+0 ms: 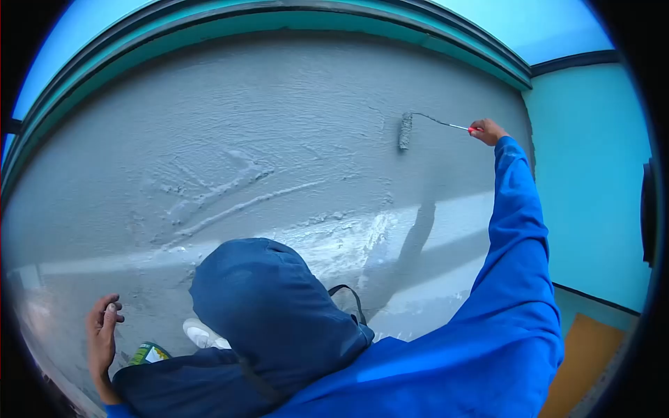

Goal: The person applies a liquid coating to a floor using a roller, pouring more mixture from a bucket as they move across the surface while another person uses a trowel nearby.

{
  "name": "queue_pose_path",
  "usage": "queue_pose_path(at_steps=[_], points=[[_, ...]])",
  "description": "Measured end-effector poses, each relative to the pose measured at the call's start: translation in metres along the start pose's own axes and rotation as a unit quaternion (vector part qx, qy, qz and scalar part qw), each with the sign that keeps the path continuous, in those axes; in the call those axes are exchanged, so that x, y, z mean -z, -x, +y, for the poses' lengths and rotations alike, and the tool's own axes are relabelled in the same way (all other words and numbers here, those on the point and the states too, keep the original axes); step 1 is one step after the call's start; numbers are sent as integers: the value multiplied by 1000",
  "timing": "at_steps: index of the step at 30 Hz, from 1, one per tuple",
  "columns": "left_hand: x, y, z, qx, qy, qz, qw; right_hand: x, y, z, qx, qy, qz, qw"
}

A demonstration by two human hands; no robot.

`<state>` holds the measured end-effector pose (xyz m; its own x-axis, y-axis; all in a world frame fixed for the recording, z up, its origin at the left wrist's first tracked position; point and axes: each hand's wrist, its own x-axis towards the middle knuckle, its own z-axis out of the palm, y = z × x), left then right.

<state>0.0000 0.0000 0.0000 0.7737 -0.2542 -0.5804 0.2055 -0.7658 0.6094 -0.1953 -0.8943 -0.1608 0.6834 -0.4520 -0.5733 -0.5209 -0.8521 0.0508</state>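
Note:
My right hand [488,131], at the end of an outstretched blue sleeve, is wrapped round the red handle [473,130] of a paint roller. The roller's head [405,131] is caked in grey coating and rests against the grey floor [293,97] at the upper right. At the lower left, my left hand [104,331] hangs in the air with its fingers loosely bent and nothing in them. Just beside it, partly hidden by dark cloth, is a container with a green and yellow label [148,354].
Thick ridges of wet grey coating [244,202] lie mid-floor. A teal wall edge [286,19] curves along the far side, and a teal panel [592,181] rises at right. A dark blue hood [272,299] covers the lower middle. A white shoe [202,334] shows beside it.

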Motion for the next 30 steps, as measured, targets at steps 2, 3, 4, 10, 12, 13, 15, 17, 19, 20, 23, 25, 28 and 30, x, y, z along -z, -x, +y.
queue_pose_path(at_steps=[2,3,4,10,12,13,15,17,19,20,23,25,28,30], points=[[4,6,5,-1,-19,13,1000,-7,-7,-9,-15,21,-6,1000],[-5,-6,3,-6,-10,17,1000,5,-16,-7,9,16,5,1000],[-8,-1,4,9,-9,9,1000,1,-14,-8,36,9,-7,999],[-9,-2,14,14,-13,14,1000,2,-80,-117,171,-52,12,984],[-8,-1,14,13,-15,8,1000,6,-86,-142,194,-54,22,979],[-8,-1,10,10,-19,7,1000,14,-86,-149,186,-60,13,981],[-6,-1,4,12,-20,10,1000,21,-90,-150,164,-59,16,985],[-5,-1,-3,15,-19,21,1000,14,-101,-124,135,-49,45,989],[-3,-2,-9,16,-16,26,999,16,-91,-101,107,-25,38,993],[-3,-2,-10,21,-15,27,999,15,-83,-88,93,-13,29,995],[-5,-5,-2,31,-25,-2,999,12,-52,-32,42,13,-7,999],[-5,-5,-1,33,-18,-1,999,11,-25,-1,4,19,-14,1000],[-7,-5,1,35,-21,4,999,17,11,16,-43,14,-18,999],[-9,-5,2,32,-26,5,999,19,27,16,-61,20,-11,998]])
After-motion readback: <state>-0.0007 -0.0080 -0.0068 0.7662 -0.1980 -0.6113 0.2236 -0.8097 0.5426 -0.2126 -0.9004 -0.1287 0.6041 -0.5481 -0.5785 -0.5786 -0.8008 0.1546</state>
